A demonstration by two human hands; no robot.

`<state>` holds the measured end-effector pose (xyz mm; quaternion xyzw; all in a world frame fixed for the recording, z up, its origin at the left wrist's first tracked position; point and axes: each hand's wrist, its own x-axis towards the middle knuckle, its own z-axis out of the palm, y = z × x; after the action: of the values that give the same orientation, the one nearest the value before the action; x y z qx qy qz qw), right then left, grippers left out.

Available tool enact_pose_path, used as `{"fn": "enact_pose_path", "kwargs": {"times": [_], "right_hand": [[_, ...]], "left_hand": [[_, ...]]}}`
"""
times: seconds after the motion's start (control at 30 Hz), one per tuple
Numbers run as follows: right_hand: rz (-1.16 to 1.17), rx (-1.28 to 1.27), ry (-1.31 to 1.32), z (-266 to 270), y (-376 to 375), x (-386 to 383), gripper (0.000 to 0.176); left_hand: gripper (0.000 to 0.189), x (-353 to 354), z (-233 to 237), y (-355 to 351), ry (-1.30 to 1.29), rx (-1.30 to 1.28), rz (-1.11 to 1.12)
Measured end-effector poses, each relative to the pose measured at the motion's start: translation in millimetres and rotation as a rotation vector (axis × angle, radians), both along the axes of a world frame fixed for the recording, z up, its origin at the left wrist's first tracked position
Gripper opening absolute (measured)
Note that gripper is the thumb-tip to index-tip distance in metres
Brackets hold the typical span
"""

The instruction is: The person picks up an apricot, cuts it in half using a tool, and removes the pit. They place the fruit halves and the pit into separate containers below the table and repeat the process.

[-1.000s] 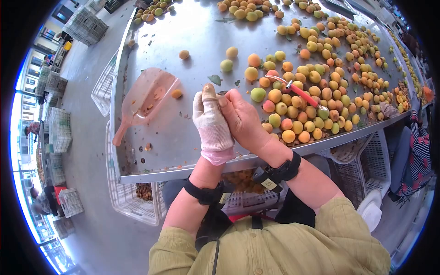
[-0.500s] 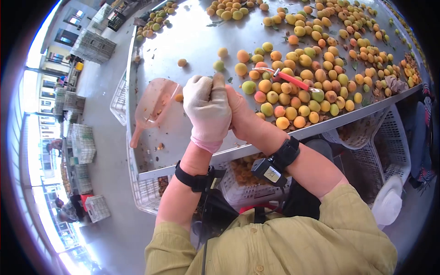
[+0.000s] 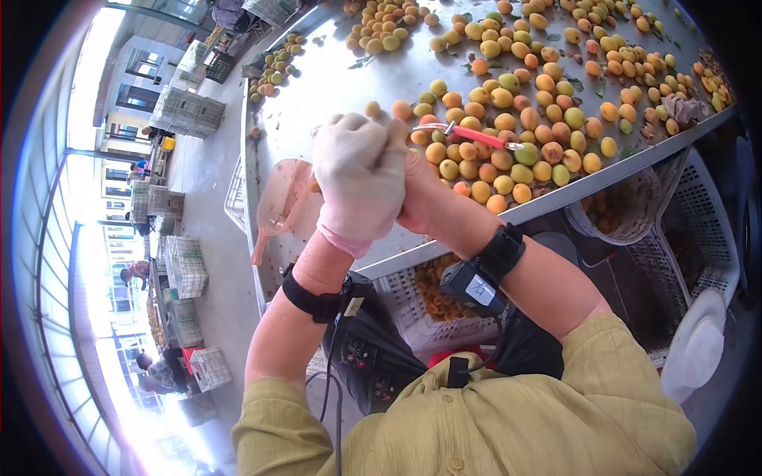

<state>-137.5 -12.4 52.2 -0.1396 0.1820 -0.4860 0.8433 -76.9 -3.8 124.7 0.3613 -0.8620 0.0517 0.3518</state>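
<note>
My left hand, in a whitish glove with a pink cuff, is curled closed above the near edge of the metal table. My bare right hand presses against its side with the fingers closed. Where the two meet, most of the right fingers are hidden, so what they grip between them does not show. To the right, a red-handled peeler lies on a heap of apricots. A clear pinkish scoop rests on the table left of my gloved hand.
More apricots spread across the far side. Under the near edge stand a white crate holding fruit pieces, a bucket and another crate. A crumpled cloth lies at the right. Stacked crates and people are off left.
The camera view has shifted, so the table and background sit differently in the picture. Both hands stay pressed together, with the gloved hand turned slightly and covering more of the joined fingers.
</note>
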Motion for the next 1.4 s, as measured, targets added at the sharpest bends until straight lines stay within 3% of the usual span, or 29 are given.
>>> {"fn": "enact_pose_path", "kwargs": {"times": [0.03, 0.1, 0.17, 0.23, 0.27, 0.3, 0.37, 0.43, 0.5, 0.53, 0.6, 0.77, 0.83, 0.9, 0.97, 1.03, 1.1, 1.17, 1.23, 1.33, 1.4], "right_hand": [[-0.002, 0.087, -0.016, 11.4, -1.7, -0.7, 0.051], [-0.003, 0.262, -0.047, 31.6, -3.5, -1.3, 0.05], [-0.003, 0.341, -0.064, 26.5, -2.3, -5.9, 0.049], [0.262, 0.069, -0.093, 1.1, 3.5, -23.2, 0.047], [0.357, 0.052, -0.212, -1.5, 3.9, -29.0, 0.048], [0.36, 0.045, -0.205, 2.5, 5.2, -31.5, 0.048], [0.311, 0.078, -0.187, 7.1, 8.5, -34.0, 0.05], [0.298, 0.068, -0.156, 8.3, 9.2, -33.2, 0.051], [0.288, -0.063, -0.123, 6.2, 7.4, -34.3, 0.051], [0.294, -0.066, -0.113, 4.4, 5.1, -34.2, 0.051], [0.293, -0.194, -0.123, 1.7, 1.8, -29.1, 0.045], [0.166, -0.139, -0.132, -8.4, -3.4, -7.7, 0.028], [-0.115, 0.016, 0.292, -14.2, -7.2, 4.9, 0.026], [-0.078, -0.043, 0.455, -36.3, -14.3, 17.4, 0.026], [0.061, -0.233, 0.833, -51.9, -13.9, 32.7, 0.03], [0.107, -0.361, 0.982, -71.6, -9.7, 47.7, 0.027], [0.168, -0.724, 1.264, -87.5, -7.1, 62.1, 0.02], [0.244, -0.657, 1.21, -95.1, -4.0, 78.4, 0.015], [0.107, -0.887, 1.154, -115.9, -3.4, 93.5, 0.019], [0.072, -1.078, 1.214, -108.7, -7.5, 98.2, 0.021], [-0.027, -0.963, 1.128, -115.7, -21.8, 93.2, 0.024]], "left_hand": [[0.025, -3.6, 3.3, 2.9, -0.002, -0.002, 0.001], [0.022, -10.3, 7.3, 9.2, -0.179, -0.044, -0.206], [0.02, -6.9, 5.4, 9.4, -0.242, -0.076, -0.211], [0.02, -14.0, 8.9, 16.7, 0.572, 0.313, -0.042], [0.026, -24.0, 18.9, 26.1, 1.126, 0.704, 0.195], [0.026, -20.0, 16.9, 22.0, 1.132, 0.696, 0.19], [0.039, -4.7, 4.1, 9.3, 1.396, 0.747, -0.082], [0.038, 3.0, -2.2, 3.4, 1.49, 0.757, -0.082], [0.035, 11.2, -6.8, -1.6, 1.649, 0.903, -0.297], [0.035, 17.6, -10.3, -7.9, 1.658, 0.894, -0.301], [0.033, 34.1, -16.6, -21.0, 1.958, 0.972, -0.237], [0.035, 67.0, -34.7, -31.4, 2.152, 0.959, -0.252], [0.04, 78.3, -40.2, -30.0, 2.343, 0.968, -0.285], [0.045, 90.4, -48.5, -30.6, 2.374, 0.943, -0.271], [0.046, 101.2, -56.8, -32.3, 2.399, 1.008, -0.221], [0.047, 112.4, -70.0, -34.5, 2.416, 1.009, -0.254], [0.047, 120.2, -78.5, -34.2, 2.419, 1.028, -0.177], [0.048, 128.9, -86.5, -36.7, 2.508, 1.05, -0.175], [0.049, 132.7, -85.4, -37.3, 2.39, 1.117, 0.091], [0.05, 138.5, -82.0, -37.2, 2.384, 1.225, 0.043], [0.051, 137.9, -79.7, -36.8, 2.351, 1.303, -0.055]]}}
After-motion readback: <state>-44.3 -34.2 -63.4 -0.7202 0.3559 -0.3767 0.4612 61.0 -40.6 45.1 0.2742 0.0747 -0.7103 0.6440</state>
